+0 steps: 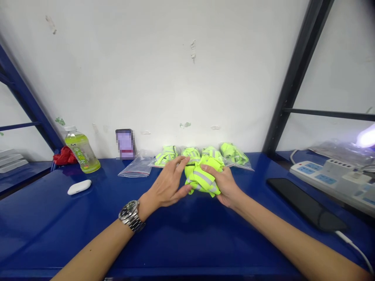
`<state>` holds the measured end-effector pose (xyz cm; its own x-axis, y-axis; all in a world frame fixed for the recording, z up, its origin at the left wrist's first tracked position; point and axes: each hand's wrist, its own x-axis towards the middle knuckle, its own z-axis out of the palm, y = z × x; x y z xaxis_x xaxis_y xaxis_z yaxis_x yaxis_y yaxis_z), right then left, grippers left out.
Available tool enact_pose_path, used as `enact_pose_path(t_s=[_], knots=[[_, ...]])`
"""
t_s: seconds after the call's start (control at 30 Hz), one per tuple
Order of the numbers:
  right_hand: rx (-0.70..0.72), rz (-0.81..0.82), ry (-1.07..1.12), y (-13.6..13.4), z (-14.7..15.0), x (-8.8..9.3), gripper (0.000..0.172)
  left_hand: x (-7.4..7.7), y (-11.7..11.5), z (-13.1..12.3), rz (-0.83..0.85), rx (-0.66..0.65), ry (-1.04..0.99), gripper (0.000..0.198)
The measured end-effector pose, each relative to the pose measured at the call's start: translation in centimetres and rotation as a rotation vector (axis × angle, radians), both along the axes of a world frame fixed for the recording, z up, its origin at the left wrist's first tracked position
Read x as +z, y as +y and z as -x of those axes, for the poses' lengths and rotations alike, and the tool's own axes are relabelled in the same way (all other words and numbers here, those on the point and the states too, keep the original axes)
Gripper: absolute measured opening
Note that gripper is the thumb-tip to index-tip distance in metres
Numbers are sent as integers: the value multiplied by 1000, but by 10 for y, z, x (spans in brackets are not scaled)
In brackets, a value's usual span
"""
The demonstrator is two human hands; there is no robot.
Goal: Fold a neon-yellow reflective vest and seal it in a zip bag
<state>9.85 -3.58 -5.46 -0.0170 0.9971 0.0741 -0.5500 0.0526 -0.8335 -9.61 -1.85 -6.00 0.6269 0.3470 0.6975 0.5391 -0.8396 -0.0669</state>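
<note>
Left to right on the blue surface (187, 242), a drink bottle (83, 150) stands behind a white case (79, 187), then a flat clear bag (136, 168). My left fingers (181, 192) curve open beside a neon-yellow bundle (202, 181), gripped by my right fingers (211, 171) in front of bagged yellow bundles (234, 153). Farther right lies a dark phone (306, 205).

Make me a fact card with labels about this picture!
Right hand: grips a crumpled neon-yellow cloth bundle with grey stripes
Left hand: open beside the bundle; touching unclear
Behind: similar neon-yellow cloth bundles by the white wall
Left side: glossy white rounded case
Right side: flat black phone, white cable
Surface: shiny blue tabletop
</note>
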Motion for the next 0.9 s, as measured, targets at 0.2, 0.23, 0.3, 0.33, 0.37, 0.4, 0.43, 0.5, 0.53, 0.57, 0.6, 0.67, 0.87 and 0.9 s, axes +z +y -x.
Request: enact_pose_path(t_s=[0.2,0.23,0.3,0.33,0.37,0.4,0.43,0.5,0.53,0.57,0.6,0.67,0.87,0.9], knots=[[-161,54,-80,16,-14,-5,37,27,8,91,156,516,154,46],[-154,33,-102,16,-13,-6,38,29,12,112,225,563,187,51],[-129,-7,-152,14,-10,-6,40,30,19,152,392,607,265,60],[-116,-24,-173,12,-7,-6,40,28,21,168,451,629,310,63],[-102,-38,-189,10,-5,-5,41,25,24,180,489,642,349,59],[-85,-47,-199,8,-2,-6,41,22,26,189,516,647,372,52],[-65,-55,-203,6,0,-6,41,18,27,195,528,654,392,46],[-29,-66,-199,3,4,-7,41,10,28,196,491,683,432,39],[-16,-65,-194,1,5,-7,41,8,28,194,458,707,451,37],[-9,-65,-188,0,5,-8,41,7,27,189,423,734,467,36],[-5,-65,-182,-1,5,-8,42,7,26,184,395,764,474,37],[-3,-62,-169,-3,5,-7,42,11,19,169,343,837,453,36],[12,-64,-136,-11,7,2,40,25,-23,96,111,839,383,18],[21,-71,-134,-12,8,3,39,24,-30,82,76,809,392,17]])
